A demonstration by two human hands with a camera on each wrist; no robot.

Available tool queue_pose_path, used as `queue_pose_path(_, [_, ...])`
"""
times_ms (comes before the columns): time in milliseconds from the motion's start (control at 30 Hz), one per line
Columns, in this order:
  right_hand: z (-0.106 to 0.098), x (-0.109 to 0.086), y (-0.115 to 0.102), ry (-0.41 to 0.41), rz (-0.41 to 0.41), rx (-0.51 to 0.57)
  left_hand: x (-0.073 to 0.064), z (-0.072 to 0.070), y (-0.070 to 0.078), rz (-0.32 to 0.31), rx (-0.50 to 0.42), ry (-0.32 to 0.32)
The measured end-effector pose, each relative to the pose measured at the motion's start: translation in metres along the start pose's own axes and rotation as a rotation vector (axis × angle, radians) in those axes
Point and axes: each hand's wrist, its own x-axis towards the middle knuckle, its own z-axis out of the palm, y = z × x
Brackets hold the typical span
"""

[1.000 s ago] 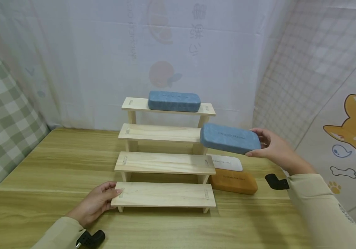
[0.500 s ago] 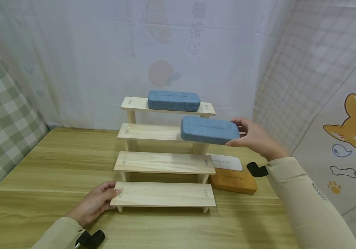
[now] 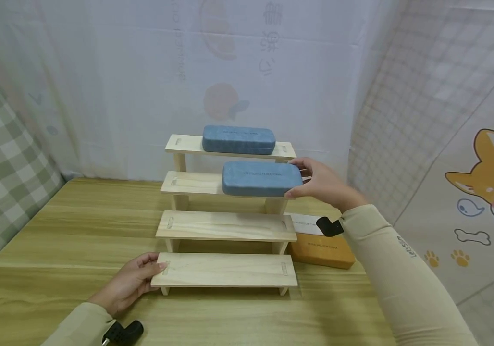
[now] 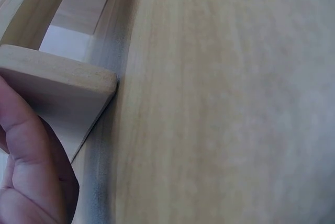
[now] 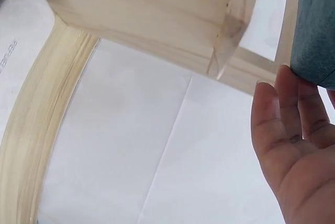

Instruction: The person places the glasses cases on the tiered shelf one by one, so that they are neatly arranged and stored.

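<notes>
A four-tier-like stepped wooden display stand (image 3: 225, 226) stands mid-table in the head view. My left hand (image 3: 128, 281) grips the left end of its lowest step, thumb on top; the left wrist view shows fingers beside a stand leg (image 4: 57, 72). My right hand (image 3: 322, 185) holds a blue glasses case (image 3: 262, 179) by its right end, lid up, at the second step from the top. Whether the case touches that step I cannot tell. Another blue glasses case (image 3: 238, 140) lies lengthwise on the top step. In the right wrist view, the fingers (image 5: 264, 111) reach the held case's edge.
Right of the stand, an orange glasses case (image 3: 325, 250) and a white glasses case (image 3: 305, 223) lie on the wood-grain table (image 3: 78, 226), partly hidden. A white curtain (image 3: 121, 96) hangs behind. A checked cloth (image 3: 5, 158) is at left, a dog-print cloth (image 3: 467, 144) at right.
My right hand has carried the blue glasses case leftward from beside the stand to the second step from the top. The left hand keeps its grip on the lowest step.
</notes>
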Motion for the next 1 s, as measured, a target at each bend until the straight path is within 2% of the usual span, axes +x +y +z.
queue_pose_path(300, [0.014,0.014,-0.004,-0.004,-0.009,0.031,0.0,-0.001,-0.001,0.004,-0.003,-0.012])
queue_pose_path(633, [0.027,0.026,-0.013,-0.003,0.011,-0.003,0.0,-0.001,0.001,-0.003,0.001,-0.009])
queue_pose_path(1000, [0.036,0.034,-0.02,-0.016,0.013,0.006,0.001,-0.002,-0.001,-0.006,0.003,-0.004])
